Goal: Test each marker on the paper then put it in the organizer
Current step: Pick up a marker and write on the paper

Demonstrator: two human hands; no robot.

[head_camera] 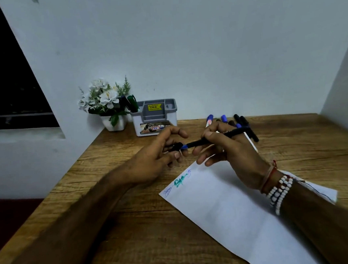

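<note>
My right hand [227, 148] grips a black marker [199, 142] with a blue tip, held level above the desk. My left hand [162, 154] pinches the marker's black cap [175, 147] right at the tip; whether cap and tip touch is unclear. Below the hands lies a white paper [228, 207] with three small scribbles, blue and teal, along its far edge. A grey and white organizer [155, 116] stands at the back against the wall, with two dark markers [130, 104] upright in its left slot. Several loose markers [239, 122] lie behind my right hand.
A white pot of artificial white flowers [108, 101] stands just left of the organizer. The wooden desk [135, 230] meets a wall at the back and another at the right. Its left edge drops off beside a dark window.
</note>
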